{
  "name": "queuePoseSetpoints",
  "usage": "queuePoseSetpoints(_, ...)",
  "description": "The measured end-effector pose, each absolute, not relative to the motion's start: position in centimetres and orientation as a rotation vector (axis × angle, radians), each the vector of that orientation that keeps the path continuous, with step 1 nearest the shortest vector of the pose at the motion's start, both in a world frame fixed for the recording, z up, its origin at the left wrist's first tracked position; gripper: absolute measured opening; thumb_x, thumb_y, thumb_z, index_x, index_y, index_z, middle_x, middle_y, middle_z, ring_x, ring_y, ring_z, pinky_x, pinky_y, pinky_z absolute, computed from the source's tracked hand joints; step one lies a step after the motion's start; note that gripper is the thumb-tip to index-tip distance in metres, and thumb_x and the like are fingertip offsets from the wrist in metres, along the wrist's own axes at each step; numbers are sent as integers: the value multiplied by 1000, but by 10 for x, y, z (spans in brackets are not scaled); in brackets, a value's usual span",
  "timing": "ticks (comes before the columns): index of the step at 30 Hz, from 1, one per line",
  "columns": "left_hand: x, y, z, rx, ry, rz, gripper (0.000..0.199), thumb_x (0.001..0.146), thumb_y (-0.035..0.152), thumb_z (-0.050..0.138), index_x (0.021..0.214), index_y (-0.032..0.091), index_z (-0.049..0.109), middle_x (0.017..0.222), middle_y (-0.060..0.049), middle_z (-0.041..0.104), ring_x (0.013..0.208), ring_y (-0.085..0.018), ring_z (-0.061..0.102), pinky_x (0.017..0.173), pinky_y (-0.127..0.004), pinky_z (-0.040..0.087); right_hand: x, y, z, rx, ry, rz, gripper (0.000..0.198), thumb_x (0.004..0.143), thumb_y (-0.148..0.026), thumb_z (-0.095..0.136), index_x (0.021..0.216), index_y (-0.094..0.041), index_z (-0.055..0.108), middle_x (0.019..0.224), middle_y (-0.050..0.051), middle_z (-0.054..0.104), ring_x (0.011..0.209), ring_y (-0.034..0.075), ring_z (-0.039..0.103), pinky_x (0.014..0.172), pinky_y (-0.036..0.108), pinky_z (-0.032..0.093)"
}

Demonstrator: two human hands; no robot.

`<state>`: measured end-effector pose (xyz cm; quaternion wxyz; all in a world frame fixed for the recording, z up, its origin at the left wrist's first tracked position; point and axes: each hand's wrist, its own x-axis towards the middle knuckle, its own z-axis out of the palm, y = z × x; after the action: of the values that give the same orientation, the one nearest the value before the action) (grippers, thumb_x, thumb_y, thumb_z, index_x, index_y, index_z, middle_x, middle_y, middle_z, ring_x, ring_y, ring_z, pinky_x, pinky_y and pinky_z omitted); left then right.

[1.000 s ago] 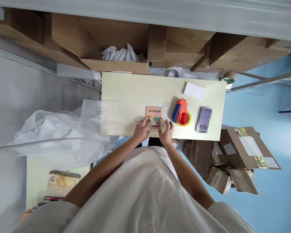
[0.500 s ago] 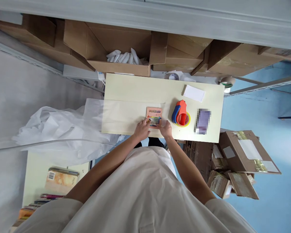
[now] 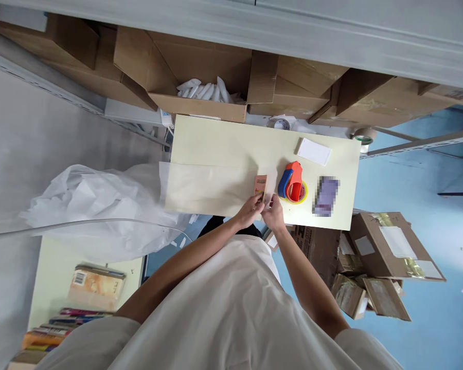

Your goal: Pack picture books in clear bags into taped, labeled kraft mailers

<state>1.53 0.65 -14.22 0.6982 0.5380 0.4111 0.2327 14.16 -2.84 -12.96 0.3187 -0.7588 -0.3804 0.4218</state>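
Note:
A small pink book (image 3: 260, 184) is tilted up on the table near its front edge, its cover partly hidden. My left hand (image 3: 249, 211) is closed on the book's lower left part. On its right side, my right hand (image 3: 273, 214) pinches a translucent plastic sheet (image 3: 212, 182) that wraps up against the book; whether these fingers also touch the book I cannot tell. The sheet stretches left across the table and past its edge. Just right of the hands lies an orange and blue tape dispenser (image 3: 294, 174).
On the table (image 3: 216, 139) lie a white pad of labels (image 3: 314, 151) and a blurred purple item (image 3: 326, 196). An open carton (image 3: 204, 108) with white packets stands behind. Crumpled plastic (image 3: 88, 210) bulges at left, above a side table with books (image 3: 96, 290). Cardboard boxes (image 3: 393, 246) are piled at right.
The book, lying flat before, is now tilted up and further right. Both hands have moved right and closer together, and the sheet's right end is lifted around the book.

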Motion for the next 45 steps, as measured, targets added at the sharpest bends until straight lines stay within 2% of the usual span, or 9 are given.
queuePoseSetpoints(4,-13,14,-139,939,985,546,68,85,72,29,120,21,57,115,-11,65,107,-26,60,82,-37,52,125,-22,-135,-1739,-1120,1278,50,77,-60,57,111,-23,56,118,11,55,103,23,54,83,39,48)
queuePoseSetpoints(10,-56,37,-166,708,1169,501,83,82,78,10,107,20,63,100,-12,69,101,-25,62,79,-39,51,106,-8,-160,-1566,-1102,1450,66,82,-75,35,111,-24,65,122,10,55,121,23,48,102,42,40)
queuePoseSetpoints(14,-74,42,-171,849,1416,519,75,87,72,16,104,17,64,91,-12,68,99,-25,62,81,-39,50,100,-2,-175,-1640,-1074,1469,63,79,-74,43,106,-23,67,116,10,57,116,23,51,101,42,43)
queuePoseSetpoints(20,-68,27,-164,1466,1644,560,43,87,47,50,116,17,56,120,-14,56,113,-25,53,99,-41,41,95,0,-182,-1673,-1117,1453,49,80,-61,54,105,-22,67,116,10,54,111,22,53,93,37,49)
queuePoseSetpoints(24,-45,31,-173,1465,1547,359,30,89,42,46,101,18,60,100,-10,61,109,-25,53,98,-42,41,97,-6,-181,-1813,-1191,1203,32,81,-43,56,101,-20,65,111,12,58,109,25,53,97,44,45)
queuePoseSetpoints(29,-43,38,-180,1382,1569,310,32,90,45,43,83,19,59,82,-5,59,94,-23,56,89,-39,46,103,-10,-189,-2037,-891,1083,47,71,-35,57,114,-16,56,105,13,62,92,23,59,85,43,50)
queuePoseSetpoints(38,1,31,-183,1319,1321,401,37,84,37,53,111,14,62,122,-16,58,113,-27,56,99,-42,43,139,-10,-153,-1778,-565,1318,33,69,-34,61,98,-20,55,90,4,65,66,15,59,60,30,51)
queuePoseSetpoints(41,7,36,-183,1357,1311,403,34,83,36,53,104,14,66,107,-14,63,113,-29,54,103,-47,39,133,-1,-142,-1799,-667,1307,34,68,-35,65,97,-21,53,91,2,61,63,12,57,56,27,49)
queuePoseSetpoints(45,-20,49,-181,1112,1258,436,48,92,46,33,101,13,66,82,-9,67,80,-22,64,75,-38,53,96,22,-151,-1795,-775,1405,43,67,-39,68,101,-23,49,87,-1,58,60,11,56,54,26,49)
